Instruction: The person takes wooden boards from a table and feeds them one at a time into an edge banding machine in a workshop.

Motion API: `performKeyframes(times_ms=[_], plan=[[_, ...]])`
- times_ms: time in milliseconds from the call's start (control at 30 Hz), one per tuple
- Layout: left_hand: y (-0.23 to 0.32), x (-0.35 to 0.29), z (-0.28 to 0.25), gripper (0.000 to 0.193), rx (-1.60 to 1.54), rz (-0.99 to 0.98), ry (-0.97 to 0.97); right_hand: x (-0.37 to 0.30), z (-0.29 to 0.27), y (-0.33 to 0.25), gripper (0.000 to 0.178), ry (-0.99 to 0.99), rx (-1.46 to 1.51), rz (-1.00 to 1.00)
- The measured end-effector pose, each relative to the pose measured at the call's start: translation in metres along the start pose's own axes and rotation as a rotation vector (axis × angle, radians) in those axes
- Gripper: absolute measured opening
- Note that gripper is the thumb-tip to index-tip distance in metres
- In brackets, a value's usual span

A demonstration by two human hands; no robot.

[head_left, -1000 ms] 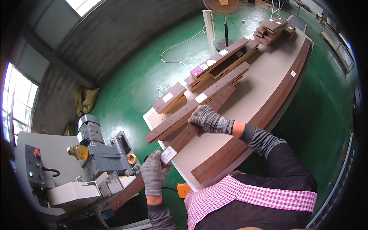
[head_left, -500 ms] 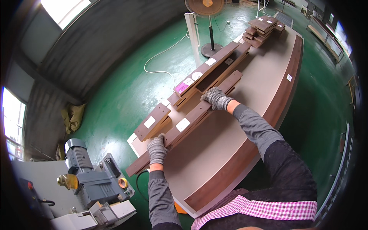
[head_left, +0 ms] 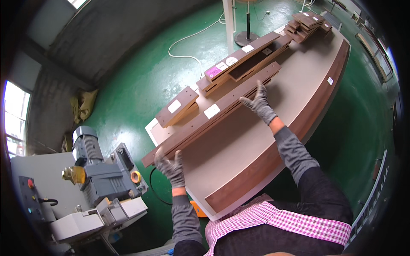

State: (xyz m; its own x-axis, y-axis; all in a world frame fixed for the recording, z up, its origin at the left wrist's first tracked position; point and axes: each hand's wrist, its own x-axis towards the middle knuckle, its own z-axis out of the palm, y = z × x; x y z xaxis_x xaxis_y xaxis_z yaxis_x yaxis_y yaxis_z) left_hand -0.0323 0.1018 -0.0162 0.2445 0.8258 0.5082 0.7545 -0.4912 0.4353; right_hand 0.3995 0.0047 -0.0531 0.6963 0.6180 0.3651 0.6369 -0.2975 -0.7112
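A long stack of narrow brown boards (head_left: pixel 237 99), with a white label on top, lies slantwise across the large curved-edged panel (head_left: pixel 239 158). My left hand (head_left: pixel 171 168), in a grey glove, is at the near-left end of the stack with its fingertips against the edge and thumb apart. Beside the stack's right part, my gloved right hand (head_left: pixel 261 106) has its fingers spread; whether its fingertips touch the boards I cannot tell. Just beyond the stack are a short labelled board pile (head_left: pixel 178 107) and a longer pile of boards (head_left: pixel 241 55) with several labels.
More brown pieces (head_left: pixel 305 25) are heaped at the panel's far end. A grey machine with a motor (head_left: pixel 96 170) stands at the left. Behind the panel are a fan stand (head_left: pixel 247 39) and a white cable (head_left: pixel 185 36) on the green floor (head_left: pixel 141 85).
Both hands have loosened from the long board stack, their fingers now spread. The right hand has moved along toward its far end, and the left toward its near end.
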Motion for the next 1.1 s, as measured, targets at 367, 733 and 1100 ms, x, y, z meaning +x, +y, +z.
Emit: performKeyframes(times_ms=[367, 733, 1100], plan=[[-0.142, -0.044, 0.032, 0.076, -1.543, -0.907, -0.052, -0.049, 0.085, -0.031, 0.099, -0.274, 0.013, 0.261], [-0.101, -0.025, 0.047, 0.080, -1.393, -0.921, -0.043, -0.025, 0.099, -0.044, 0.079, 0.121, 0.837, 0.984], [0.031, -0.011, 0.118, 0.078, -1.572, -0.965, -0.106, 0.074, 0.032, 0.029, 0.085, 0.185, 0.780, 0.912]])
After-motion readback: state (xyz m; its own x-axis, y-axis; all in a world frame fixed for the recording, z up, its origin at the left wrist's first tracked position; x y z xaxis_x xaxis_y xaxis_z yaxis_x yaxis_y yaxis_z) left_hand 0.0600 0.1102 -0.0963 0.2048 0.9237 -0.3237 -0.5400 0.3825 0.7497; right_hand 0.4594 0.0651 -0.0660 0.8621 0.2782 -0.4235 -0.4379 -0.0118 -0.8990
